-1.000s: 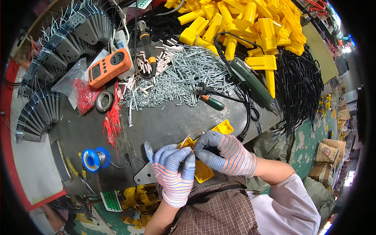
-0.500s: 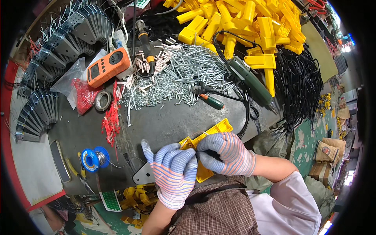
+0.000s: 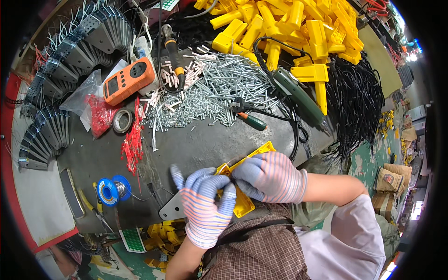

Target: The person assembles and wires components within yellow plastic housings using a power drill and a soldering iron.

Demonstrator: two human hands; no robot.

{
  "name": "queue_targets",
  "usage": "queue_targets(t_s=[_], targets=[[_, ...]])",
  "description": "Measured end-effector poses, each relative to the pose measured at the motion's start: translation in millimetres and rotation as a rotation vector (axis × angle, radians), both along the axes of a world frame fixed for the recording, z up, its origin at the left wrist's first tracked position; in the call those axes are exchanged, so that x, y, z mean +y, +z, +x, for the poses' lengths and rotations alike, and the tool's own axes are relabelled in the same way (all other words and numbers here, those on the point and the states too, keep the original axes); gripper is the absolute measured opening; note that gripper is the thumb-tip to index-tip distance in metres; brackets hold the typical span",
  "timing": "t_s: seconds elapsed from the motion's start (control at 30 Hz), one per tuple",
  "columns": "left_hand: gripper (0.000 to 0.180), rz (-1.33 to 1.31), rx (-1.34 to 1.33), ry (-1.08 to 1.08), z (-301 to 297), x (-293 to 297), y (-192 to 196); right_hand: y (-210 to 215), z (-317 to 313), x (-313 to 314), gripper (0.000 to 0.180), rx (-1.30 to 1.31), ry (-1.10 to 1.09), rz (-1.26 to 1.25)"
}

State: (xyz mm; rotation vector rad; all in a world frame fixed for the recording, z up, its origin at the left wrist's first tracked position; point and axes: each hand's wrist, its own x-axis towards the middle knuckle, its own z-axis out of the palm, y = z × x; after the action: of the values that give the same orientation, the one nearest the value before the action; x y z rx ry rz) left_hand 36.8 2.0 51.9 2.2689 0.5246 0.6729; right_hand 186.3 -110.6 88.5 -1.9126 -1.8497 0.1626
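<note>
A yellow plastic housing half (image 3: 244,203), hollow side up with a long handle part, lies between my hands near the table's front edge. My left hand (image 3: 206,205), in a striped knit glove, has its fingers curled at the housing's left side, the little finger sticking out. My right hand (image 3: 272,178), gloved alike, pinches down into the housing where the handle meets the wider body. The fingertips hide whatever is between them. Beside my left hand a grey metal plate with holes (image 3: 171,208) juts out, a thin wire near it.
Beyond my hands are heaped screws (image 3: 224,84), a green-handled screwdriver (image 3: 253,121), a green electric screwdriver (image 3: 298,99) and yellow housings (image 3: 280,23). To the left are a solder spool (image 3: 108,190), tape roll (image 3: 122,121), red wires (image 3: 132,147), orange meter (image 3: 129,81) and stacked metal plates (image 3: 44,135).
My right hand has shifted slightly left and turned, its wrist lower. The housing has tilted a little, and more of its lower body shows. My left fingers have spread slightly.
</note>
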Motion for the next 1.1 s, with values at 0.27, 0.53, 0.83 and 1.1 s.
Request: queue_targets(t_s=[0.27, 0.53, 0.83, 1.1], targets=[[0.015, 0.089, -0.005, -0.048, -2, 4, -6, 8, 15, 2, 0.021, 0.052, 0.106, -0.069], [0.011, 0.501, -0.066, -0.083, -4, 2, -3, -4, 7, 6, 0.016, 0.464, 0.041, -0.234], [0.015, 0.107, -0.086, -0.077, 4, 6, -14, -12, 10, -3, 0.024, -0.065, 0.046, 0.074], [0.015, 0.356, -0.131, 0.009, 6, 0, -13, -1, 25, -18, 0.024, 0.177, -0.037, -0.148]])
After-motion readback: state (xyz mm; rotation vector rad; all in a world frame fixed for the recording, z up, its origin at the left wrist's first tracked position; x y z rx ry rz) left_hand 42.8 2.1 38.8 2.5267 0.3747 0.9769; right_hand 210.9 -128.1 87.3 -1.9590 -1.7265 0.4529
